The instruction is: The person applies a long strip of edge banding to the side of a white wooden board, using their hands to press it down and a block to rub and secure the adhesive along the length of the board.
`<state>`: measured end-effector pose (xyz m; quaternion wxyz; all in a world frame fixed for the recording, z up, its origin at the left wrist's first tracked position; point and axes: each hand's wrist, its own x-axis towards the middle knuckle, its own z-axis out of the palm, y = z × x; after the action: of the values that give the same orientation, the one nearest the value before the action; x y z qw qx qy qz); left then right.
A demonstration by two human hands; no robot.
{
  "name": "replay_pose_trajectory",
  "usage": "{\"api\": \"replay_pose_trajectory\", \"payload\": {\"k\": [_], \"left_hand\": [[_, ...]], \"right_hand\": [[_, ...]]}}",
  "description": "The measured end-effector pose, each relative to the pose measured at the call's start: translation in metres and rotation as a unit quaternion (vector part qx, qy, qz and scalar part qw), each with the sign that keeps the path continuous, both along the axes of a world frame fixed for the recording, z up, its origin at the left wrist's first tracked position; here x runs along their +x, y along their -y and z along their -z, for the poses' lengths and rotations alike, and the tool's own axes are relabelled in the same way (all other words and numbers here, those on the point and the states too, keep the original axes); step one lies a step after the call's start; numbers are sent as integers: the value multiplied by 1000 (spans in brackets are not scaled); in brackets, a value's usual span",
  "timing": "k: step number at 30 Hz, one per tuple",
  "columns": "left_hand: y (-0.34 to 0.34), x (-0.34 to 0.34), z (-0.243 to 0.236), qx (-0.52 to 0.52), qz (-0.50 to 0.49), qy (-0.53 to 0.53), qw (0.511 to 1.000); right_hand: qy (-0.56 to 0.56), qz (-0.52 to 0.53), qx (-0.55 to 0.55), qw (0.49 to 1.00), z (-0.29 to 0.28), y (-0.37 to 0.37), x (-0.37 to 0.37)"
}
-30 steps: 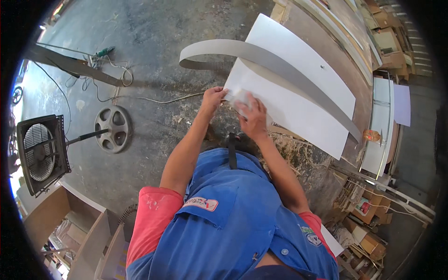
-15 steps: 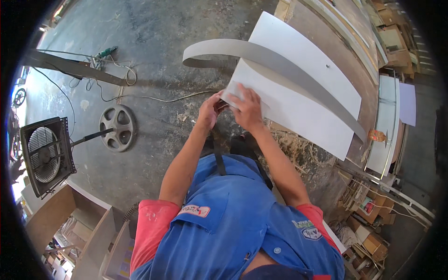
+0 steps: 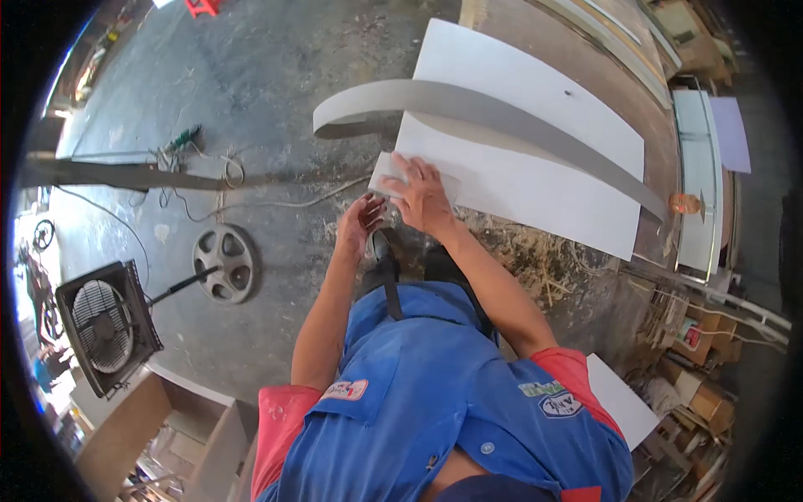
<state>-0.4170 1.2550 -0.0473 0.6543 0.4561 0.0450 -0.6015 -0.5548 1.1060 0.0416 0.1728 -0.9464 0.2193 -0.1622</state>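
A long white panel [image 3: 535, 180] slants across the bench in front of me. A long grey strip [image 3: 493, 107] arches over it, its left end curling back in a loop past the panel's edge. My right hand [image 3: 425, 201] lies with fingers spread on the pale near-left end of the panel. Just below that corner is my left hand [image 3: 358, 224], its fingers bent and apart. Nothing shows in the left hand, and I cannot make out whether its fingertips touch the edge.
An amber container [image 3: 684, 203] stands near the strip's right end. On the floor at left are a black fan [image 3: 104, 326], a round spoked base [image 3: 226, 263] and a green power tool [image 3: 184, 138] with its cord. Wood shavings [image 3: 535, 268] lie beneath the bench. Open wooden cabinets [image 3: 201, 410] stand lower left.
My left hand has come away from the panel's corner, its fingers loosening. My right hand remains on the panel end, fingers spread wider. The whole view has shifted slightly.
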Motion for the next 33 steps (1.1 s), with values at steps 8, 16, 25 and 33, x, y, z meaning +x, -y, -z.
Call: {"api": "replay_pose_trajectory", "payload": {"k": [8, 16, 25, 33], "left_hand": [[-3, 23, -46, 12, 25, 195, 980], [51, -25, -86, -44, 147, 549, 822], [43, -79, -81, -1, 393, 796, 460], [47, -78, -81, 69, 418, 777, 465]], "right_hand": [[-36, 81, 10, 996, -5, 1, -100], [-7, 99, -34, 995, 15, -17, -54], [-145, 608, -96, 775, 12, 62, -358], [17, 397, -56, 916, 13, -12, -198]]}}
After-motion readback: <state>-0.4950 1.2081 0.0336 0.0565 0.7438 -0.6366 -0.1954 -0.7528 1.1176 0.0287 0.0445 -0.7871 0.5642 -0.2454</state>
